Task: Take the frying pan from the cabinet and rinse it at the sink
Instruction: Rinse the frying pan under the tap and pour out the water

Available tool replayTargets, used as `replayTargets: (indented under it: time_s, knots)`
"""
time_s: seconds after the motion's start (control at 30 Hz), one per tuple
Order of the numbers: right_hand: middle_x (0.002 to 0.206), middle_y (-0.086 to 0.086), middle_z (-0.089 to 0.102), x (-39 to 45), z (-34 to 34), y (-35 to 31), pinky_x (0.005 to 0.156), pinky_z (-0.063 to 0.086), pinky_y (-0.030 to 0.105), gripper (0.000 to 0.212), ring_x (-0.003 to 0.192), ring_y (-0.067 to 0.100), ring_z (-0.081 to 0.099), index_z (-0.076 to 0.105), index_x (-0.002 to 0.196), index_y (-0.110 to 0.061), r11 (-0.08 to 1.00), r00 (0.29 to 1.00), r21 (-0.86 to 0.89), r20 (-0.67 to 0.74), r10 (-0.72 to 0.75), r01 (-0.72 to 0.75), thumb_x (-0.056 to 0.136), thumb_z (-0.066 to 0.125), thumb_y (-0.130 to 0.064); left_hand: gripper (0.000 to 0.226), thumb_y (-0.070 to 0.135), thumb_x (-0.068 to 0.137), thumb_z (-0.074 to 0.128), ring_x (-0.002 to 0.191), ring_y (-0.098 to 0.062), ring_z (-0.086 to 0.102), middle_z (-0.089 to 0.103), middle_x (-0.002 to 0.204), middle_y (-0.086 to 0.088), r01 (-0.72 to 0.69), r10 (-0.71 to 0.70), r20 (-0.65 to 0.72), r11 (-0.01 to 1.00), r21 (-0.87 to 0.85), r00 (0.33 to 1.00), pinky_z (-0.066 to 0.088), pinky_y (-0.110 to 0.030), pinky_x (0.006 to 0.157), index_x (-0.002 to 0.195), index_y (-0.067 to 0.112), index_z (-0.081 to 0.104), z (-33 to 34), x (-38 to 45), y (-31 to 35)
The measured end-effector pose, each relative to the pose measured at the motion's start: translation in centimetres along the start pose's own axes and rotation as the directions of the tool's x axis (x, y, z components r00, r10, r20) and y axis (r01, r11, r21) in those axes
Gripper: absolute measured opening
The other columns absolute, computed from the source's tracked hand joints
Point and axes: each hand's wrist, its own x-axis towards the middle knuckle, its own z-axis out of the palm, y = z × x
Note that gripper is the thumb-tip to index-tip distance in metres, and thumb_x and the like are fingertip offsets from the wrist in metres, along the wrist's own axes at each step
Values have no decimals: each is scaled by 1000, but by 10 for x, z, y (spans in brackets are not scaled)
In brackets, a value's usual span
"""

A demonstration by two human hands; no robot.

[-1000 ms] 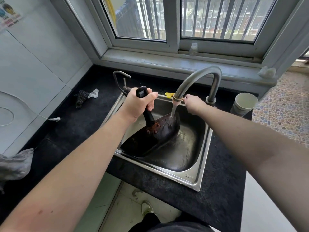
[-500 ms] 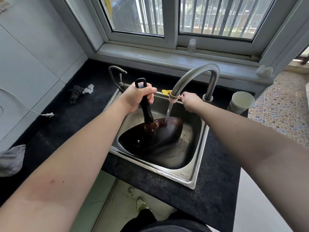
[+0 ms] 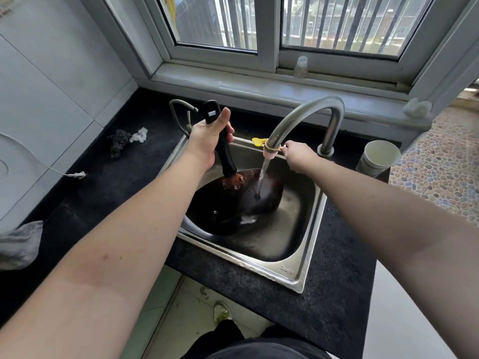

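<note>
Rinsing step. The frying pan (image 3: 233, 203) is held tilted in the sink (image 3: 298, 270) under running water, its handle clasped by the left hand (image 3: 210, 141); the tap (image 3: 298, 117) spout is pinched by the right hand (image 3: 298, 154). Next, the pan probably needs turning so the stream reaches the rest of it.

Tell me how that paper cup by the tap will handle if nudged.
The cup looks light and thin-walled, so it would probably slide or tip easily. It stands on the counter near the edge, so a push could send it off. Squeezed, it likely buckles.
</note>
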Motion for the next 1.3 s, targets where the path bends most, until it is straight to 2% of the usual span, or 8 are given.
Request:
replayTargets:
  time_s: [0.17, 0.3, 0.5, 0.67, 0.83, 1.0, 1.17, 1.3]
  knots:
    - [128, 15, 54, -1, 0, 1, 86, 44, 35, 34, 115, 35, 54, 49, 133, -5, 1000, 1000, -17, -5, -4, 4, 104, 32, -12, 41, 29, 84, 71, 51, -15, 43, 45, 51, -1, -12, 9, 40, 997, 75, 999, 42, -27, 58, 56, 15, 46, 2, 4, -2]
    - [125, 15, 55, 2, 2, 2, 79, 42, 33, 32, 112, 34, 55, 50, 131, -6, 1000, 1000, -25, -7, -12, 12, 103, 34, -10, 38, 20, 82, 61, 48, -15, 36, 38, 47, 0, -18, 12, 90, 998, 61, 996, 36, -27, 55, 51, 15, 40, 3, 6, -7]
    - [125, 16, 55, 2, 3, 0, 87, 44, 37, 35, 111, 35, 55, 50, 133, -6, 1000, 1000, -12, -28, -1, 1, 103, 34, -9, 36, 17, 80, 58, 45, -16, 32, 34, 44, 0, 17, -21, 130, 999, 35, 991, 34, -27, 52, 50, 15, 37, -9, 19, -4]
    - [127, 14, 54, 0, 6, -5, 90, 49, 39, 48, 109, 34, 56, 48, 137, -8, 997, 998, 47, -26, 65, -64, 91, 48, 4, 39, 18, 82, 56, 43, -15, 30, 32, 43, 1, 47, -43, 241, 999, -11, 970, 33, -27, 50, 47, 16, 38, -27, 35, 0]
    - [96, 12, 52, 3, 12, -10, 73, 44, 34, 32, 87, 27, 53, 52, 125, -2, 982, 982, 42, -9, 187, -186, 93, 47, -2, 41, 17, 85, 54, 42, -13, 29, 32, 43, 2, 63, -30, 286, 992, -106, 958, 32, -26, 50, 47, 17, 38, -60, 49, 0]
    - [121, 13, 62, 16, 25, -4, 92, 52, 42, 40, 104, 32, 61, 55, 130, -8, 985, 985, 46, -34, 167, -165, 90, 51, -3, 33, 15, 83, 54, 44, -12, 25, 29, 46, 3, 93, -41, 261, 977, -191, 964, 28, -25, 50, 56, 16, 35, -91, 63, 2]
    - [116, 7, 62, 20, 29, -2, 96, 48, 39, 26, 99, 31, 58, 59, 118, -8, 957, 962, 98, 7, 274, -273, 93, 52, -6, 35, 18, 81, 52, 44, -12, 23, 27, 46, 4, 113, -59, 245, 970, -213, 968, 27, -26, 49, 52, 18, 33, -113, 72, 1]
    - [121, 11, 60, 27, 36, 9, 100, 46, 37, 36, 106, 30, 57, 55, 127, -3, 936, 946, 148, -5, 325, -321, 91, 53, -8, 36, 18, 82, 51, 44, -13, 23, 27, 45, 4, 106, -42, 267, 968, -229, 963, 26, -26, 49, 51, 18, 34, -117, 69, -2]
